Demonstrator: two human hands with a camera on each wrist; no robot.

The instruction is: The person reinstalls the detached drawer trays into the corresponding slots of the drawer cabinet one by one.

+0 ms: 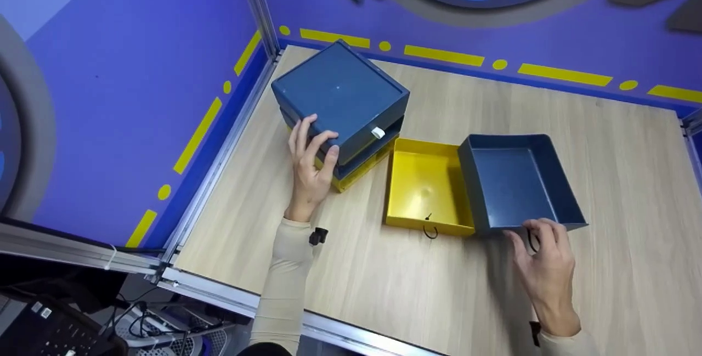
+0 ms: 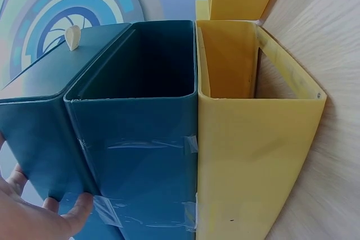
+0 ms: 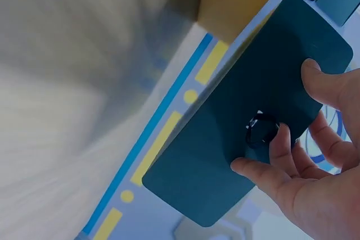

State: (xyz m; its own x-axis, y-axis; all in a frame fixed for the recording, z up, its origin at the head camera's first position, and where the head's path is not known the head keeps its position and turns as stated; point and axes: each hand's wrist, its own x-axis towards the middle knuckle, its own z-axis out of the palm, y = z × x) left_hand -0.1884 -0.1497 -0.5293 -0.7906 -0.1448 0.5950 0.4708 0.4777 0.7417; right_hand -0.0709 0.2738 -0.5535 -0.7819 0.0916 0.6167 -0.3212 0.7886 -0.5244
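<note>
A stacked drawer unit (image 1: 341,84) stands at the back left, blue above and yellow at the bottom. My left hand (image 1: 310,172) rests spread on its near corner, fingertips on the blue top. Its upper blue drawer, with a white pull (image 1: 378,133), is in place; the blue slot (image 2: 160,63) and yellow slot (image 2: 228,60) below it show as hollow openings. At the right, my right hand (image 1: 548,273) pinches the front edge of a loose blue drawer (image 1: 504,180), near its black ring pull (image 3: 262,130). A yellow drawer (image 1: 428,180) lies on the table, overlapped by the blue one.
The wooden table (image 1: 384,279) has a metal frame edge (image 1: 214,295) at the front left. Printed blue panels (image 1: 466,38) close off the back and left sides. Cables and dark equipment (image 1: 49,317) sit below the table at the lower left.
</note>
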